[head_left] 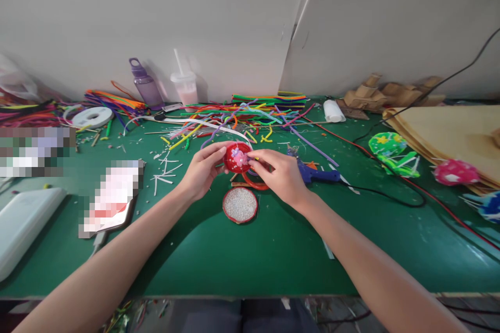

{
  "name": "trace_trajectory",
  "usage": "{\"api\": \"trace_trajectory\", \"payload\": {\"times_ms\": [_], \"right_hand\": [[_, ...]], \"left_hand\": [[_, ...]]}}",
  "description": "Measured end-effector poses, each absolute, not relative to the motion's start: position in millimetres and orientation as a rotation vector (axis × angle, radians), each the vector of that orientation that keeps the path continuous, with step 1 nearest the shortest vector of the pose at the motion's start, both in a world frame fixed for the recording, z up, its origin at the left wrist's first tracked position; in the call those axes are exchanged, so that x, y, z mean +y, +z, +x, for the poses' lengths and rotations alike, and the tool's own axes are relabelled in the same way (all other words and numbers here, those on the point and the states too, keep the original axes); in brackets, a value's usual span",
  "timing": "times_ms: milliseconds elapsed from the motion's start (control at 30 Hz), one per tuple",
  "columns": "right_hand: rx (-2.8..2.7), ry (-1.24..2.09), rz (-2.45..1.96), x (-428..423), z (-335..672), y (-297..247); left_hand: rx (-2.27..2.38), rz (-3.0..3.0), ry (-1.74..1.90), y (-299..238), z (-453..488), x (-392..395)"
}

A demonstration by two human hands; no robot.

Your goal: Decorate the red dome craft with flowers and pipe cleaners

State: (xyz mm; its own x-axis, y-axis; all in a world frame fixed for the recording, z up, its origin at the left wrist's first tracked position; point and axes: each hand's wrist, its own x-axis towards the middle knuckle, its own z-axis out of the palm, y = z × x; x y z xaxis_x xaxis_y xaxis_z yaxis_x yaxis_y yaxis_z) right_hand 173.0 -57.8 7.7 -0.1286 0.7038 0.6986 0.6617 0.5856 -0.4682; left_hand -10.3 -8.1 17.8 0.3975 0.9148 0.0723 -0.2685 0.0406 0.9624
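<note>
My left hand [207, 167] grips a small red round craft piece [230, 167] by its left edge, just above the table. Pink and lilac flowers [239, 157] with small white dots decorate its face. The fingertips of my right hand [279, 171] are pinched together at the right edge of the piece, by the flowers; what lies between them is too small to tell. Below both hands, a round dish [240, 205] with a red rim holds many small white beads. A blue glue gun [320, 174] lies just beyond my right hand, partly hidden by it.
Coloured pipe cleaners [219, 114] are heaped along the back, near a purple bottle [146, 86] and a drink cup [184, 87]. A phone [113, 197] and a white power bank [29, 223] lie left. Finished fuzzy pieces [390, 151] and a red cable [441, 199] lie right.
</note>
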Motion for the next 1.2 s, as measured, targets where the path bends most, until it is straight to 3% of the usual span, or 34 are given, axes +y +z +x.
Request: {"api": "trace_trajectory", "payload": {"times_ms": [1200], "right_hand": [[-1.856,0.074,-1.102,-58.7,171.9,7.4]], "left_hand": [[0.722,1.179,1.024,16.8,-9.8,-8.0]]}}
